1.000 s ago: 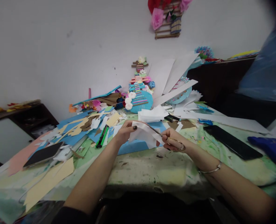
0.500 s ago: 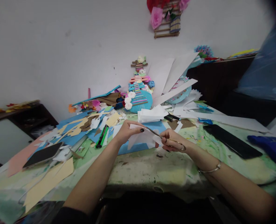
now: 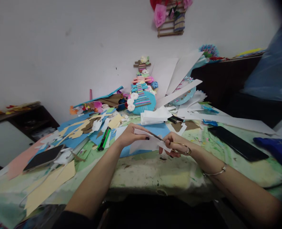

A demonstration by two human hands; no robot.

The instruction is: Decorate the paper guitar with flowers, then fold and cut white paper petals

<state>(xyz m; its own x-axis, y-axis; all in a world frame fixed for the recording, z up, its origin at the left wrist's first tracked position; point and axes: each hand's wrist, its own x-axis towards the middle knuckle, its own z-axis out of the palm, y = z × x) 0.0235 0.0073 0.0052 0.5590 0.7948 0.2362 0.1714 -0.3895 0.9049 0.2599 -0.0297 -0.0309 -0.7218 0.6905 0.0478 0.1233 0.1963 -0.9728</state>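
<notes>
My left hand [image 3: 130,135] pinches a piece of white paper [image 3: 143,143] between thumb and fingers, above the front of the table. In my right hand [image 3: 175,143] is a pair of scissors [image 3: 182,148] with gold-coloured handles. Their blades point left towards my left hand and lie along the paper's upper edge. A narrow paper strip hangs off beside the right fingers. Under the paper lies a blue sheet [image 3: 160,129]. Behind it sits a stack of folded white paper [image 3: 155,116].
A green utility knife [image 3: 104,138] and coloured paper scraps [image 3: 83,128] lie to the left, with a dark phone [image 3: 44,157]. Another black phone [image 3: 236,143] and a blue glue gun [image 3: 274,149] are at right. A blue paper-decorated lute shape [image 3: 144,103] leans on the wall.
The scissors have shifted slightly along the paper, and a strip now separates along its upper edge near my right hand. My left hand stays almost in place.
</notes>
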